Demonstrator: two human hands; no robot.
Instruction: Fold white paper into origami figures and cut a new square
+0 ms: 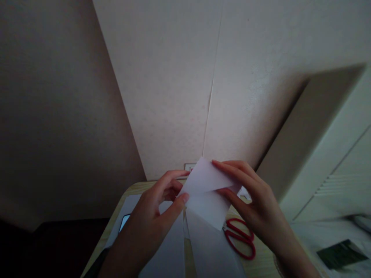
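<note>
A folded piece of white paper (207,175) is held up above the table, with a fold line running across its middle. My left hand (165,208) pinches its left edge, thumb in front and fingers behind. On the other side, my right hand (252,193) grips the right part between thumb and fingers, the thumb near the fold. Below lie white sheets (208,251) on the table. Beside them, under my right hand, are scissors with red handles (240,237), their blades mostly hidden.
The small wooden table (191,266) stands against a pale wall (174,96). A phone-like device with a lit screen (124,222) lies at the left, partly behind my arm. A wall socket (189,166) shows behind the paper. White furniture (327,162) rises at the right, near a dark green item (342,254).
</note>
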